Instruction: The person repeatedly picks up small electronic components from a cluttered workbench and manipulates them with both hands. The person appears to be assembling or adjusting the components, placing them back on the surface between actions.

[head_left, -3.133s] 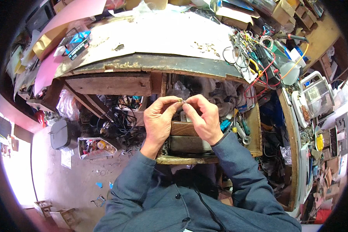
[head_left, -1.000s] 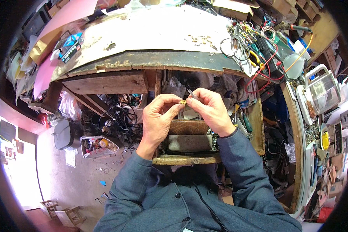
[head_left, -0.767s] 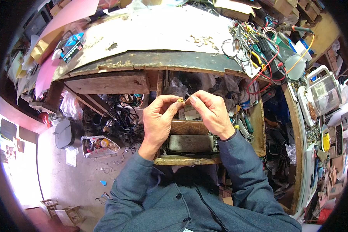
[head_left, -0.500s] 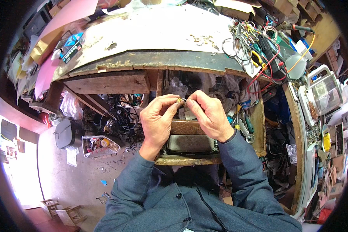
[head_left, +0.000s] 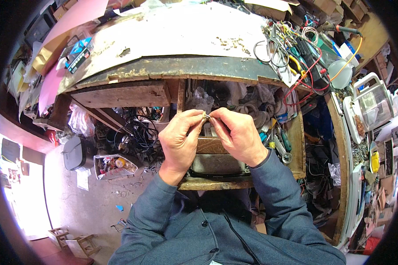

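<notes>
Over the open drawer (head_left: 216,183), my left hand (head_left: 179,140) and my right hand (head_left: 242,136) meet fingertip to fingertip. Between them is a tiny yellowish metal piece (head_left: 206,116), too small to name. The left thumb and forefinger pinch it from one side. My right thumb and forefinger are pressed together at its other side; whatever they grip is mostly covered by the fingers. Below the hands, a dark grey oblong case (head_left: 218,164) lies in the drawer by a brown patterned box (head_left: 210,145).
A worktop with a pale sheet (head_left: 177,35) spans the far side. Scissors (head_left: 276,53), wires and a soldering iron (head_left: 340,28) crowd its right end. Screwdrivers and wrenches (head_left: 286,157) fill the drawer's right part. A box of scraps (head_left: 115,167) and a dark bin (head_left: 77,152) stand left.
My right hand has tilted and its fingertips have come closer to the left ones, covering more of the small piece. The left hand has hardly moved.
</notes>
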Motion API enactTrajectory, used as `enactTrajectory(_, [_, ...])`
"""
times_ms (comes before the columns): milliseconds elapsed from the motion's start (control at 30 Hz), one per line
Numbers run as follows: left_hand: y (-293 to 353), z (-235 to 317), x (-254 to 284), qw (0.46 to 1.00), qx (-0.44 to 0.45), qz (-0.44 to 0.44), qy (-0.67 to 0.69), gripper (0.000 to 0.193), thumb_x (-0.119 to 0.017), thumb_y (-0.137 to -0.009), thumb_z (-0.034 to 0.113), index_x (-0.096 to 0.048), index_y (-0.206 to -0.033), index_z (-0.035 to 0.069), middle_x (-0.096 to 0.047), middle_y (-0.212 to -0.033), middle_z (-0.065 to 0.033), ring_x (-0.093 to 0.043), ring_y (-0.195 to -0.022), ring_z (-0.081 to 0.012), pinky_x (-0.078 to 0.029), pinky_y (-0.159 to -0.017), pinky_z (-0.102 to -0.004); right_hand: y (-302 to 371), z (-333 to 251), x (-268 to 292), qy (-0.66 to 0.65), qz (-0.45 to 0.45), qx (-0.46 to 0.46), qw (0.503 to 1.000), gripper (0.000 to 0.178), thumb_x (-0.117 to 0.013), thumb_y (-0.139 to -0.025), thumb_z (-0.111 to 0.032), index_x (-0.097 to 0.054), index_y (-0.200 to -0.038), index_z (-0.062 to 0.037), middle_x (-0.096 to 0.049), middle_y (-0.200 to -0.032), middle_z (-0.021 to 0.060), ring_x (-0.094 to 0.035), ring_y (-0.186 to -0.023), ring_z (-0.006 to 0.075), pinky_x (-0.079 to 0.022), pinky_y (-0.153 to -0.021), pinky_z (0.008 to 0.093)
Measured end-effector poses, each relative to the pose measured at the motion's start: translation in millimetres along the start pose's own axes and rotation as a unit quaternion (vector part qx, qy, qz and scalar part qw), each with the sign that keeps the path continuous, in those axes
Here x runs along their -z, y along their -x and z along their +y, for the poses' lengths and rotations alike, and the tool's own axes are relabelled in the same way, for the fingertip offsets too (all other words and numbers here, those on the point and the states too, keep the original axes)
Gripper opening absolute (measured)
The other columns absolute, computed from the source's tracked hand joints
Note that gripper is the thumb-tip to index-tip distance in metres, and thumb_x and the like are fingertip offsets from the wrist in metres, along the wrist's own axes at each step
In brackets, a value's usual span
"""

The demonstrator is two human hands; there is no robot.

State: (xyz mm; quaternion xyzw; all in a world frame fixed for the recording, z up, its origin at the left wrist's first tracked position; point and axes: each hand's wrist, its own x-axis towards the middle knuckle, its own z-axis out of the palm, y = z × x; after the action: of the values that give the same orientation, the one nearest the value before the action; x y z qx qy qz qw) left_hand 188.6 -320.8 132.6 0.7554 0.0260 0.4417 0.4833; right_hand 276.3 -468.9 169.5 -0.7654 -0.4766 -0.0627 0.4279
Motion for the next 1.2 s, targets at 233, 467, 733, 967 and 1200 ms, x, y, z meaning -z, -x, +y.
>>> enactTrajectory(233, [2,-5,-1,0.998,0.039,0.011,0.05,0.015,-0.078,-0.085,-0.008,-0.078,-0.099,-0.002,-0.079,-0.099,-0.0122,-0.075,-0.088,-0.0193,-0.058,-0.079,-0.0298,2,-10,-9,-0.017,0.036,-0.027,0.999,0.006,-0.068,-0.096,-0.005,-0.065,-0.1,-0.0017,-0.067,-0.082,0.0207,-0.069,-0.074,0.0399,-0.054,-0.064,0.0444])
enactTrajectory(467, [4,-9,1,0.986,0.107,0.006,0.125,0.013,-0.077,-0.09,-0.008,-0.078,-0.103,-0.003,-0.078,-0.106,-0.0115,-0.072,-0.093,-0.0129,-0.059,-0.084,-0.0265,4,-17,-20,-0.074,0.062,-0.096,0.991,0.008,-0.066,-0.101,-0.007,-0.062,-0.099,-0.0001,-0.065,-0.076,0.0202,-0.069,-0.068,0.0361,-0.052,-0.06,0.0411])
enactTrajectory(733, [6,-9,1,0.972,0.15,0.008,0.181,0.014,-0.076,-0.092,-0.008,-0.077,-0.105,-0.003,-0.077,-0.107,-0.0107,-0.072,-0.094,-0.0126,-0.059,-0.085,-0.026,6,-19,-26,-0.086,0.067,-0.117,0.987,0.01,-0.065,-0.102,-0.008,-0.061,-0.099,0.0006,-0.064,-0.074,0.0198,-0.068,-0.065,0.0339,-0.051,-0.059,0.04])
enactTrajectory(967, [5,-6,1,0.997,0.052,0.02,0.056,0.016,-0.077,-0.089,-0.008,-0.077,-0.103,-0.001,-0.078,-0.104,-0.0108,-0.073,-0.093,-0.0151,-0.059,-0.083,-0.0275,2,-9,-15,0.032,0.056,0.004,0.998,0.008,-0.068,-0.098,-0.008,-0.062,-0.099,-0.0025,-0.066,-0.08,0.0184,-0.069,-0.071,0.0373,-0.053,-0.06,0.0439])
enactTrajectory(1200, [2,-2,-1,1.0,0.015,0.016,0.01,0.016,-0.078,-0.085,-0.007,-0.076,-0.1,0.0,-0.078,-0.099,-0.0108,-0.075,-0.087,-0.018,-0.06,-0.078,-0.0292,3,-12,-16,-0.03,0.057,-0.06,0.996,0.007,-0.068,-0.097,-0.008,-0.063,-0.099,-0.0021,-0.068,-0.082,0.0186,-0.07,-0.074,0.0386,-0.054,-0.062,0.0441])
